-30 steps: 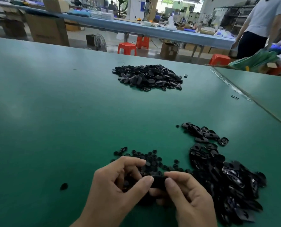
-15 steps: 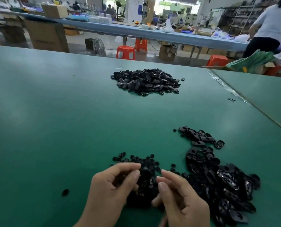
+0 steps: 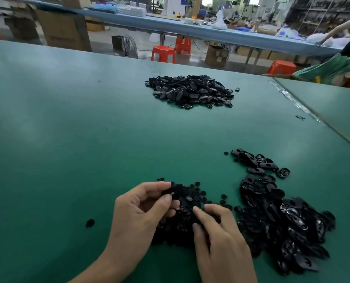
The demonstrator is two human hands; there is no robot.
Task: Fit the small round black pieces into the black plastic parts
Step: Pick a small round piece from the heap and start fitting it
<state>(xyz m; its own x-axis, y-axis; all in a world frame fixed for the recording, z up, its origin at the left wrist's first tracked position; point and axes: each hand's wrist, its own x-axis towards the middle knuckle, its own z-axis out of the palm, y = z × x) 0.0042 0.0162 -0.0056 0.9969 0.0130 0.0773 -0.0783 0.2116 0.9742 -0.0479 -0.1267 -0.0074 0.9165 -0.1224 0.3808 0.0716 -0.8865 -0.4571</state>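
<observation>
Left hand [image 3: 141, 211]: thumb and forefinger pinch into the round pieces [image 3: 192, 193] heap. Right hand [image 3: 221, 242] is just right of the heap, fingers bent; I can't tell its grip. Plastic parts [image 3: 282, 217] lie right of the heap, far pile [image 3: 190, 90] beyond it. Green table [image 3: 57, 139] stretches left; seam [image 3: 313, 117] far right.

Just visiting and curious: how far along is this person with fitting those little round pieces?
Done, seemingly: the far pile across the table. In hand: the left hand pinches at the small round pieces, the right hand rests on black parts beside them. Left: the big near pile on the right, so plenty remains.
</observation>
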